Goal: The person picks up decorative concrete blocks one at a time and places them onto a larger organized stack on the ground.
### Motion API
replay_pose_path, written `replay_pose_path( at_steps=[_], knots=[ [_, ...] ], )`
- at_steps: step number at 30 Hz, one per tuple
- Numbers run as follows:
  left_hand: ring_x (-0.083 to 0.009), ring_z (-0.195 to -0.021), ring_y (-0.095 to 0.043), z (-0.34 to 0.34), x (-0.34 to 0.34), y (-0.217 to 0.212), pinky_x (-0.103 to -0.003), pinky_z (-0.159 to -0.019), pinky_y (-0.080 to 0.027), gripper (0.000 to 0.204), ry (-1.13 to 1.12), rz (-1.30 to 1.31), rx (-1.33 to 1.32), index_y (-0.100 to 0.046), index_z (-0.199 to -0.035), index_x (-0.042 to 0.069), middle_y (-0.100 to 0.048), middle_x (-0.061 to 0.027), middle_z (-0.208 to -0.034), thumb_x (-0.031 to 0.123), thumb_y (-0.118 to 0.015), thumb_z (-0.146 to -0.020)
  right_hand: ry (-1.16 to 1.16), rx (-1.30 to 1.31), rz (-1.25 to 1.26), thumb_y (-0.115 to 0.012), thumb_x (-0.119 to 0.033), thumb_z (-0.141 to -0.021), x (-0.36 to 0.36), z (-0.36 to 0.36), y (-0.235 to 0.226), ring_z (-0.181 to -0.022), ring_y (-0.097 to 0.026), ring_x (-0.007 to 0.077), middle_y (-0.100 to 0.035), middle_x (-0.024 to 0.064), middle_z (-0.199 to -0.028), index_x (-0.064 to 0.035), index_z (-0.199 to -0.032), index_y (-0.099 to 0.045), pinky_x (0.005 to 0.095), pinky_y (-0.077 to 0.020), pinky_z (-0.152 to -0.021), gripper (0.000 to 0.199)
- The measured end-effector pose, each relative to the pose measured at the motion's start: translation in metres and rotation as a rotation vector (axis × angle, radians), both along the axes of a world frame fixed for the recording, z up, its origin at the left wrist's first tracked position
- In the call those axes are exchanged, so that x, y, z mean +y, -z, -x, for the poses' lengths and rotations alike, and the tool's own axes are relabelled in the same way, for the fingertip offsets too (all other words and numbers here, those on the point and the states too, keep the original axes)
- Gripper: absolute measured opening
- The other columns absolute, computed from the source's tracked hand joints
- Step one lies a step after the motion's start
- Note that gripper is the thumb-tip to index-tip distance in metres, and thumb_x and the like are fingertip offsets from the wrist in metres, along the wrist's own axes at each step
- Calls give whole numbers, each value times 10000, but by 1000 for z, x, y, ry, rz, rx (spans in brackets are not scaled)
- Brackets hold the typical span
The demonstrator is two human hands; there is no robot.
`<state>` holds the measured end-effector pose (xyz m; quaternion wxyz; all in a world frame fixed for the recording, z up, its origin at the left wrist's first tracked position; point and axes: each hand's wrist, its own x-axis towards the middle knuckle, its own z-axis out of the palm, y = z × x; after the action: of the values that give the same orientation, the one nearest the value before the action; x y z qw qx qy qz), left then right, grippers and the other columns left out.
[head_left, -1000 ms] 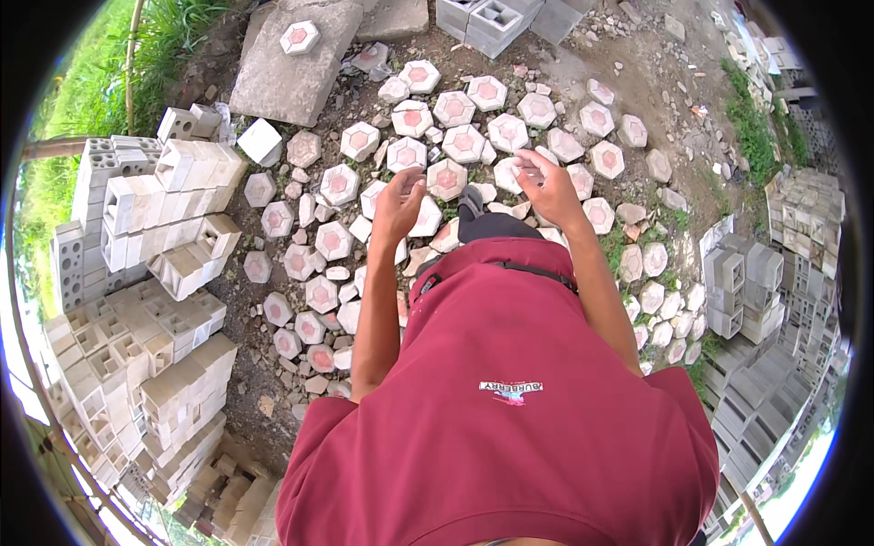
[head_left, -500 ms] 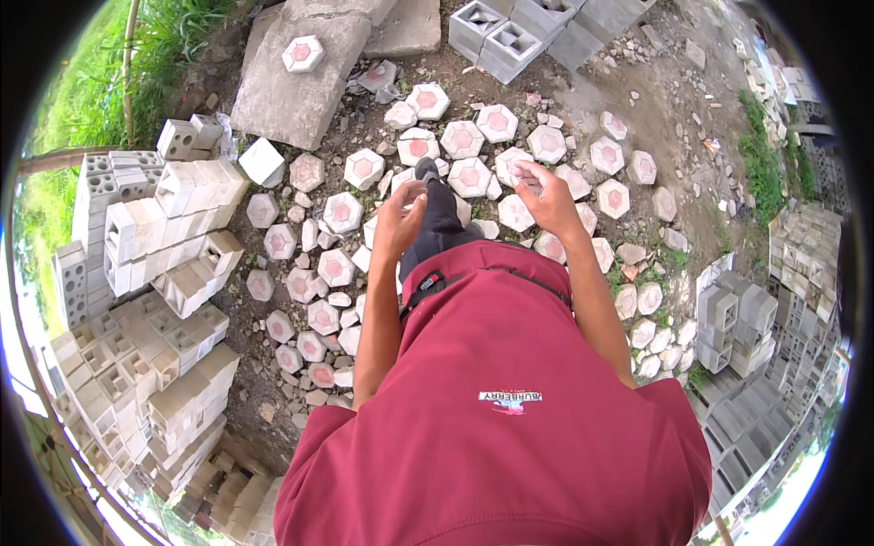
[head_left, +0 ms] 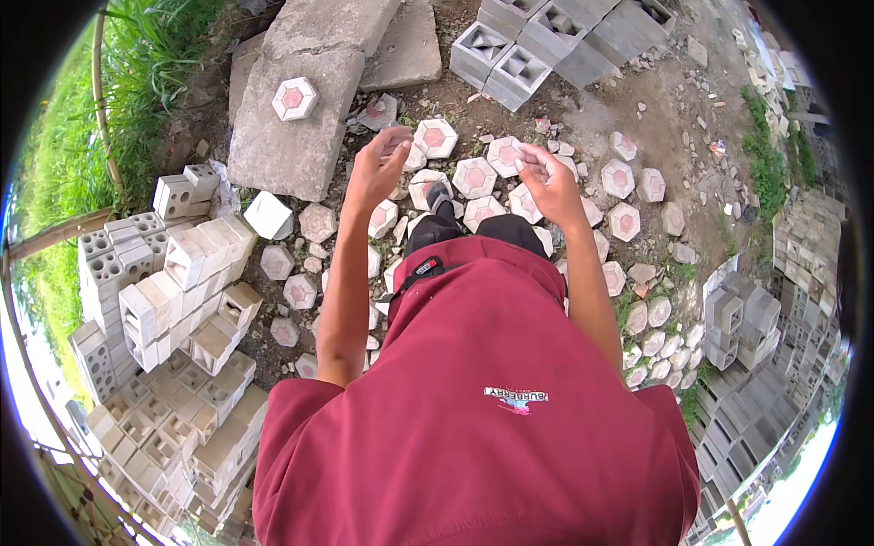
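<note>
Concrete hexagon pavers (head_left: pixel 474 176) below 2 hands: left hand (head_left: pixel 375 170), right hand (head_left: pixel 546 182), both grips open, empty.

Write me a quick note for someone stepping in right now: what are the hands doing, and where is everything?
Left hand: empty, fingers loosely curled, raised over the scattered hexagonal pavers.
Right hand: also empty, fingers bent, above the same pavers.
Things: the pavers, pale with pink centres, lie loose on the dirt ahead and to the right. One hexagonal paver sits alone on the concrete slab. Stacked white blocks stand on the left, grey hollow blocks ahead.
Done: nothing held.
Left: the pavers lie loose, in no clear order.
</note>
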<state>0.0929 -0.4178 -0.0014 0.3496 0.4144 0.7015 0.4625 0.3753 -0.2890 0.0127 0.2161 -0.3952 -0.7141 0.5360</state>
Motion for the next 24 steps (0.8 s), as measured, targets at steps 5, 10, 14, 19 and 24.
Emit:
replay_pose_path(
  at_steps=[5, 10, 14, 19, 24],
  knots=[
    [-177, -1015, -634, 35, 64, -15, -329, -865, -502, 312, 75, 50, 215, -588, -1208, 21, -680, -118, -1071, 194, -565, -950, 95, -70, 56, -626, -175, -923, 28, 13, 7, -1020, -629, 171, -660, 130, -1110, 20, -1248, -564, 305, -492, -900, 383],
    [-190, -1031, -635, 18, 104, -12, -335, -886, -502, 312, 144, 136, 66, -585, -1205, 12, -675, -128, -1085, 181, -573, -943, 125, -91, 127, -620, -173, -926, 59, 13, 19, -1026, -625, 160, -660, 130, -1105, 23, -1241, -565, 291, -491, -896, 375],
    [-204, -1039, -636, -6, 144, 7, -345, -890, -503, 318, 134, 100, -42, -581, -1206, 6, -676, -136, -1094, 178, -573, -939, 126, -96, 130, -616, -172, -926, 110, 20, 19, -1026, -626, 167, -661, 128, -1107, 27, -1249, -560, 295, -489, -896, 383],
    [-194, -1027, -638, -24, 209, 12, -345, -891, -505, 323, 140, 128, -48, -581, -1219, 6, -675, -129, -1102, 172, -564, -943, 162, 50, 16, -631, -168, -894, 187, 16, 16, -1012, -648, 198, -672, 146, -1104, 15, -1252, -559, 315, -509, -879, 407],
    [-193, -1004, -636, -26, 279, -11, -332, -887, -502, 325, 212, 54, -14, -573, -1220, 0, -670, -120, -1099, 177, -564, -947, 196, 30, 16, -634, -172, -894, 249, 7, 23, -1009, -651, 202, -676, 147, -1091, 24, -1245, -558, 318, -515, -873, 410]
  ],
)
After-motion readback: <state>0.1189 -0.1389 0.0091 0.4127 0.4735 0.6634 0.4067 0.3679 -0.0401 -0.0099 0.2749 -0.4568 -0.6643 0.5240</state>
